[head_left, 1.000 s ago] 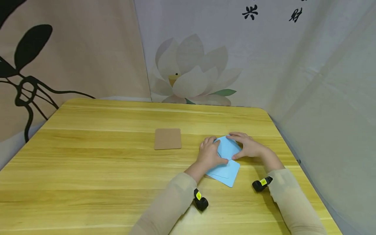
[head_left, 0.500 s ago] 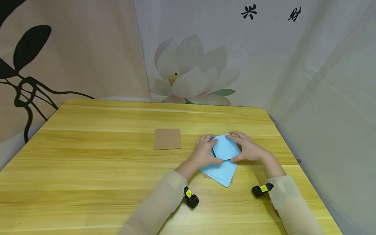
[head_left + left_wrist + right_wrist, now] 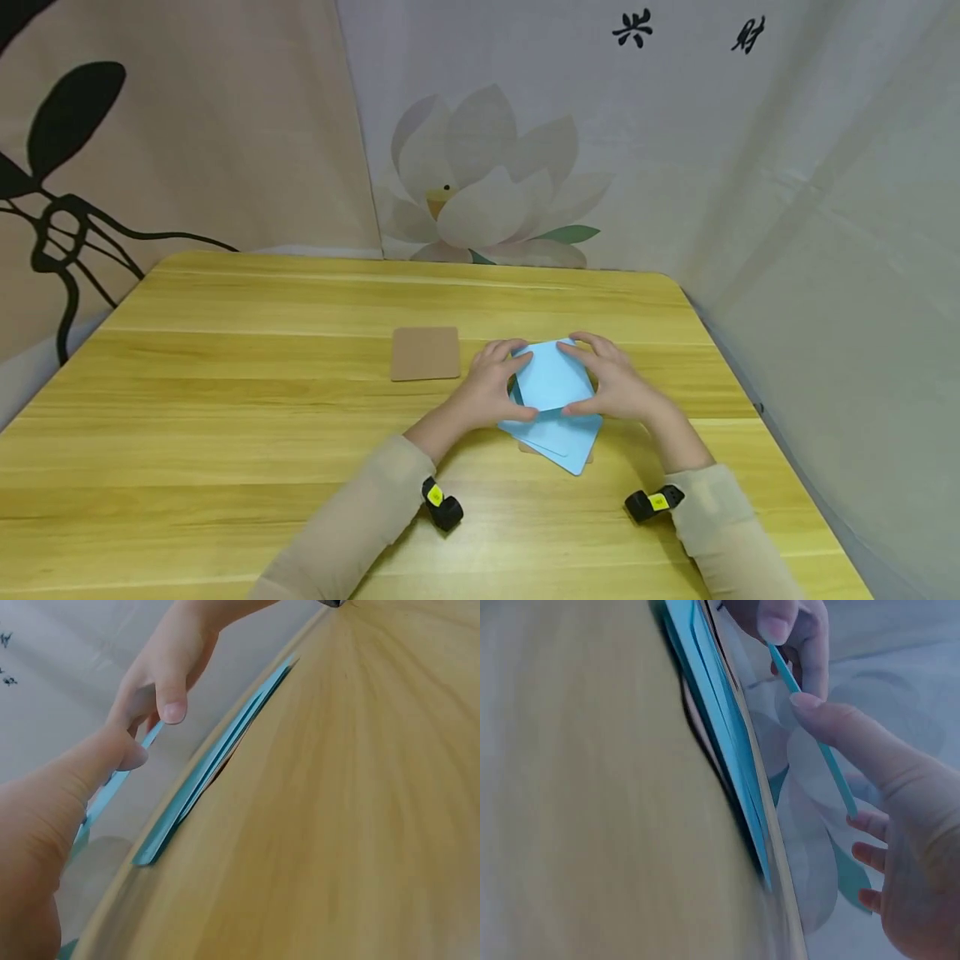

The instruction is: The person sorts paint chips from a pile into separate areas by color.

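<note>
A light blue square card point(image 3: 553, 377) is held by its edges between both hands. My left hand point(image 3: 491, 387) grips its left side, thumb at the near edge and fingers at the far left. On the other side my right hand point(image 3: 618, 387) grips it the same way. Both wrist views show the held card edge-on, with a gap between it and the lower blue cards point(image 3: 202, 772). Those lower cards point(image 3: 567, 439) lie fanned askew on the table, with a brown board point(image 3: 528, 449) peeking out beneath them.
A square brown board point(image 3: 425, 353) lies flat on the wooden table point(image 3: 225, 433), left of the hands. Behind the table hangs a pale cloth point(image 3: 675, 167) printed with a lotus. Each wrist carries a small black camera point(image 3: 444, 510).
Both hands have moved left with the blue card, the left hand further. The card now shows more of its face, apart from the lower cards.
</note>
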Available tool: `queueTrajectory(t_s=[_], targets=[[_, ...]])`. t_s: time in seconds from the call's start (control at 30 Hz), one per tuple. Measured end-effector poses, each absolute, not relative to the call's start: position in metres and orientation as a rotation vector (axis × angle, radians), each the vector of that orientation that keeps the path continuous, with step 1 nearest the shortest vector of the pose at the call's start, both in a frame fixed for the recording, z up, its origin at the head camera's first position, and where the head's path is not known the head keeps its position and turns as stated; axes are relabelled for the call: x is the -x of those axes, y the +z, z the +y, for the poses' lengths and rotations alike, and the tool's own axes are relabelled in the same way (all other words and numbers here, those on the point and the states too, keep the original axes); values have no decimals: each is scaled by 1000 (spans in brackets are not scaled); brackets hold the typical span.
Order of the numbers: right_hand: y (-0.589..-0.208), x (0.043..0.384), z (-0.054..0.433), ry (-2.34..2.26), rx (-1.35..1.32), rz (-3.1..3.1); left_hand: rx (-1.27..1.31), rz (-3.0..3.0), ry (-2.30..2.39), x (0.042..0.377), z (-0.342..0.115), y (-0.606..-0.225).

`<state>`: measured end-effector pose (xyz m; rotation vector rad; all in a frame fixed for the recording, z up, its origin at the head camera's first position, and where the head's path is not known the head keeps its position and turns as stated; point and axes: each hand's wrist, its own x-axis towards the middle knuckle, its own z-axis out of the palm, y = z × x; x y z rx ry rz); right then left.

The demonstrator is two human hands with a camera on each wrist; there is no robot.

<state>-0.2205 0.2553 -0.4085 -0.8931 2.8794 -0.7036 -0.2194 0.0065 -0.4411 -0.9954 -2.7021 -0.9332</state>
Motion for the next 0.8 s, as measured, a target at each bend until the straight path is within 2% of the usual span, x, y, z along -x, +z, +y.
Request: queueTrajectory(t_s=[0.8], targets=[[-414, 185, 171, -707, 919, 2936, 1109, -2668, -1034, 196, -88, -439]])
